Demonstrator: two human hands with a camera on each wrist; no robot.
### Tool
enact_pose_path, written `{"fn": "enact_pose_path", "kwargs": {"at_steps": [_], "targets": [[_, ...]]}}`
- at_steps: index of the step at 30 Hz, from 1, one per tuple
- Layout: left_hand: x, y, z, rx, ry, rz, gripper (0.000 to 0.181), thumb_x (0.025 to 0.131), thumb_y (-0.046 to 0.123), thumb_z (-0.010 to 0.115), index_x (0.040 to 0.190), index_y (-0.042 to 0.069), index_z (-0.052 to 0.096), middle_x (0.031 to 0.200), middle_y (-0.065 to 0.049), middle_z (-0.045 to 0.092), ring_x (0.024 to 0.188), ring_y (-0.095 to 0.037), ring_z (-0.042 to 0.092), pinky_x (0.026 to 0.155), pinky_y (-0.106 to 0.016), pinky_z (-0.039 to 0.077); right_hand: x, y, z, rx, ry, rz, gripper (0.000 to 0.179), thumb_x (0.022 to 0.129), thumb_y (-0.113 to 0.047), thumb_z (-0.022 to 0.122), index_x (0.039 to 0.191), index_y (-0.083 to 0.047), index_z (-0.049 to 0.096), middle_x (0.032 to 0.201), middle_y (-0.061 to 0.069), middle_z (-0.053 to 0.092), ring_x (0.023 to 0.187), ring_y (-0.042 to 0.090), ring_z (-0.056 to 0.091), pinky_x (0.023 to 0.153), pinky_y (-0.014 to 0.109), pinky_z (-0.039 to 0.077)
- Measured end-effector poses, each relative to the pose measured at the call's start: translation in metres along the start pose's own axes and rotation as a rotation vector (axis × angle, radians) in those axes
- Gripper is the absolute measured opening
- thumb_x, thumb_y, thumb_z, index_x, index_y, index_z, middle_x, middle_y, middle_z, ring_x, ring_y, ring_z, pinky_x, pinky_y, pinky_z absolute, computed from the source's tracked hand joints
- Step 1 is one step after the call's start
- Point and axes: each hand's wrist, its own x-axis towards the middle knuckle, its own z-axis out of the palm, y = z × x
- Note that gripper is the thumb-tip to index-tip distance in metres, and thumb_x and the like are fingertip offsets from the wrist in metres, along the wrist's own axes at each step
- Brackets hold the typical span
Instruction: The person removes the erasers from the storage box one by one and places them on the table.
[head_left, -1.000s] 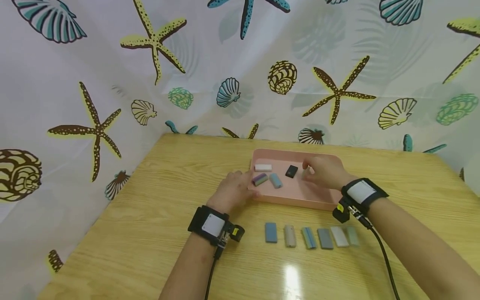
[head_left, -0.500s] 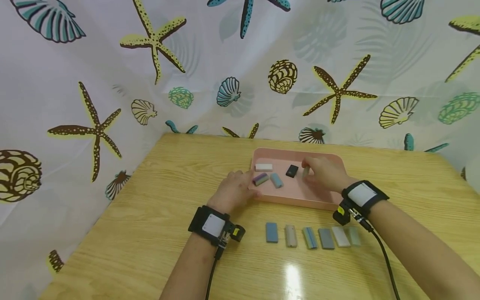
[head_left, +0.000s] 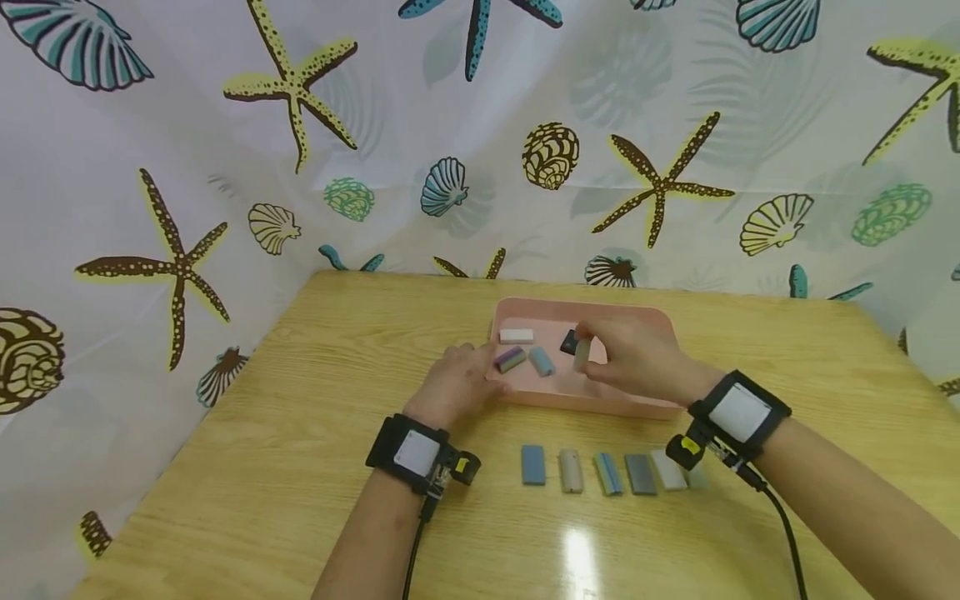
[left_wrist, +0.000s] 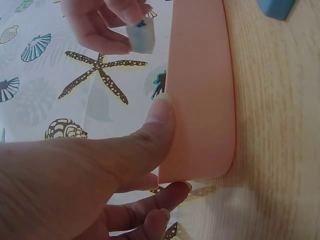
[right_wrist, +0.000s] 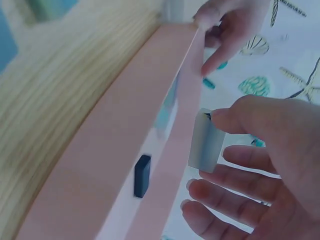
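Observation:
My right hand (head_left: 637, 358) pinches a small pale eraser (right_wrist: 206, 142) between thumb and fingers, above the pink tray (head_left: 592, 403). A dark blue mark shows at the eraser's end. At the tray's left end my left hand (head_left: 459, 383) grips the corner; its thumb lies at the rim in the left wrist view, the other fingers around the side. Inside the tray lie a white eraser (head_left: 517, 336), a purple striped one (head_left: 511, 360), a light blue one (head_left: 541, 362) and a black one (right_wrist: 142, 176), which my right fingers partly cover in the head view.
In front of the tray, a row of erasers lies on the wooden table (head_left: 360, 358): blue (head_left: 533, 465), beige (head_left: 571, 471), striped (head_left: 608, 474), grey (head_left: 641, 474), white (head_left: 668, 469) and pale green (head_left: 697, 477). A patterned cloth (head_left: 480, 225) hangs behind. Cables trail from both wrists.
My right hand has picked up the pale eraser from the tray's right part and moved left with it, now near the black one. The left hand keeps its hold on the tray.

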Motion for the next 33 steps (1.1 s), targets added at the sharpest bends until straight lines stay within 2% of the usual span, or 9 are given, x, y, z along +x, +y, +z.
{"fn": "enact_pose_path", "kwargs": {"at_steps": [5,9,12,16,20,23,28,33], "targets": [[0.0,-0.001,0.001,0.002,-0.005,-0.005,0.07,0.087,0.04,0.06,0.143,0.016,0.027,0.108,-0.009,0.052,0.089,-0.02,0.043,0.078,-0.036,0.042,-0.005,-0.028,-0.003,-0.03,0.023,-0.093,0.03,0.078,-0.021,0.07,0.103,-0.013,0.055,0.097,0.001,0.062,0.074,0.008,0.05,0.064,0.028,0.046],[0.0,-0.001,-0.001,-0.001,-0.009,0.001,0.071,0.086,0.041,0.06,0.144,0.016,0.026,0.109,-0.01,0.053,0.09,-0.02,0.044,0.079,-0.037,0.043,-0.012,-0.049,0.0,-0.001,0.013,-0.16,0.029,0.08,-0.025,0.069,0.103,-0.015,0.056,0.095,-0.003,0.058,0.072,0.007,0.048,0.061,0.025,0.045],[0.0,-0.001,-0.002,-0.005,-0.01,0.005,0.07,0.086,0.04,0.061,0.143,0.015,0.028,0.107,-0.01,0.053,0.089,-0.02,0.045,0.078,-0.037,0.043,-0.018,-0.063,0.004,0.033,-0.028,-0.188,0.03,0.08,-0.03,0.07,0.103,-0.017,0.056,0.095,-0.007,0.056,0.071,0.005,0.047,0.061,0.024,0.045],[0.002,-0.002,-0.002,-0.008,-0.019,0.002,0.068,0.087,0.039,0.061,0.142,0.014,0.031,0.104,-0.009,0.053,0.088,-0.02,0.045,0.076,-0.036,0.043,-0.026,-0.082,0.011,0.063,-0.099,-0.208,0.031,0.079,-0.033,0.069,0.104,-0.018,0.057,0.098,-0.009,0.056,0.078,0.003,0.05,0.067,0.025,0.047],[0.003,-0.001,-0.001,0.006,-0.017,-0.003,0.071,0.086,0.041,0.06,0.143,0.015,0.027,0.106,-0.009,0.053,0.088,-0.02,0.044,0.075,-0.036,0.042,-0.035,-0.098,0.019,0.113,-0.182,-0.21,0.03,0.079,-0.031,0.068,0.105,-0.019,0.057,0.095,-0.012,0.053,0.075,0.003,0.048,0.064,0.019,0.044],[0.002,0.0,0.0,0.017,-0.012,-0.003,0.073,0.086,0.042,0.06,0.144,0.016,0.024,0.105,-0.009,0.052,0.087,-0.021,0.044,0.073,-0.035,0.041,-0.041,-0.107,0.026,0.132,-0.223,-0.232,0.031,0.078,-0.03,0.069,0.104,-0.019,0.058,0.095,-0.011,0.052,0.074,0.002,0.046,0.063,0.017,0.042],[0.001,-0.001,-0.001,0.026,-0.014,-0.002,0.072,0.087,0.043,0.059,0.144,0.016,0.024,0.104,-0.008,0.051,0.086,-0.021,0.044,0.071,-0.034,0.04,-0.048,-0.115,0.036,0.115,-0.235,-0.283,0.032,0.077,-0.034,0.07,0.104,-0.02,0.058,0.094,-0.012,0.047,0.076,0.001,0.044,0.064,0.014,0.041],[0.001,-0.001,-0.001,0.022,-0.022,-0.008,0.071,0.087,0.043,0.059,0.144,0.017,0.025,0.104,-0.008,0.051,0.087,-0.021,0.043,0.072,-0.035,0.039,-0.051,-0.115,0.042,0.152,-0.286,-0.285,0.031,0.08,-0.036,0.069,0.105,-0.022,0.057,0.09,-0.012,0.042,0.073,0.003,0.041,0.058,0.014,0.037]]}}
